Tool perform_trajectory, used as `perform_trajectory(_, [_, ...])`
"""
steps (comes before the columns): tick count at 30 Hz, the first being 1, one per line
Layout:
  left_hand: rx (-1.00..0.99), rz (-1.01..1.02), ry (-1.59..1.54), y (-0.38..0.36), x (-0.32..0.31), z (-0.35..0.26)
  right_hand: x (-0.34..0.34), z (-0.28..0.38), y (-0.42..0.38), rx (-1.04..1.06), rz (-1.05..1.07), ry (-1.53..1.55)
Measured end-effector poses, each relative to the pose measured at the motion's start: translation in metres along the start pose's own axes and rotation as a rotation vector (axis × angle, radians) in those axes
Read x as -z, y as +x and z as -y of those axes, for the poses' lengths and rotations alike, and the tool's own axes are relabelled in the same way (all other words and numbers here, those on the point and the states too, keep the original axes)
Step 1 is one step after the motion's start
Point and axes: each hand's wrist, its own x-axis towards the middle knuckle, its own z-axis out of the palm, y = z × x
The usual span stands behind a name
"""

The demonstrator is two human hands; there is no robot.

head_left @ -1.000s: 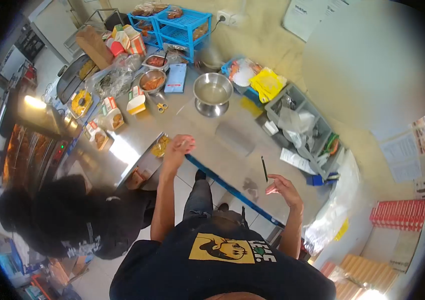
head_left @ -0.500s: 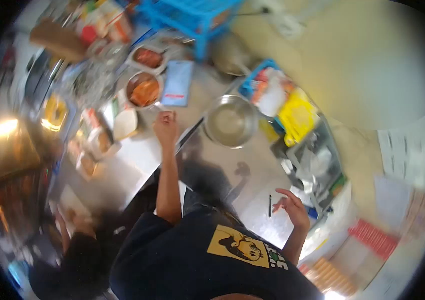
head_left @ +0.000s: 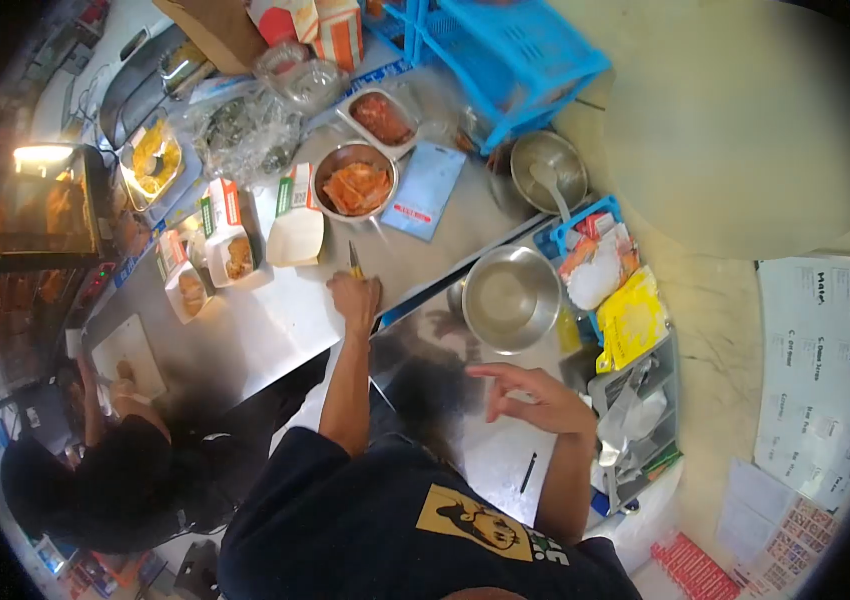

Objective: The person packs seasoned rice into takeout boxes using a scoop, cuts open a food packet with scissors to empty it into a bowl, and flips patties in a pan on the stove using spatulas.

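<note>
The left hand pinches scissors near a corner of the tabletop; the right hand (fingers loosely spread) nears the bowl.

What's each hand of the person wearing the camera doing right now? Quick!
Left hand: closed, holding the scissors.
Right hand: open, fingers apart, nothing seen in it.

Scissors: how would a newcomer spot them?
Find the steel counter, then the left hand over it. The scissors show just beyond it: a narrow shape with a yellow part, unlike the broad white carton nearby.
</note>
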Motion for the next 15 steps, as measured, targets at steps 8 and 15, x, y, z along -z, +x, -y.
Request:
perform_trajectory(8, [-0.087, 0.531, -1.015, -0.105, 0.122, -0.028, -0.059, 0.016, 0.066, 0.370, -0.517, -0.648])
perform_trajectory(15, [-0.234, 0.590, -1.462, -0.159, 0.166, -0.097, -0.066, 0.012, 0.070, 0.337, -0.768, -0.595])
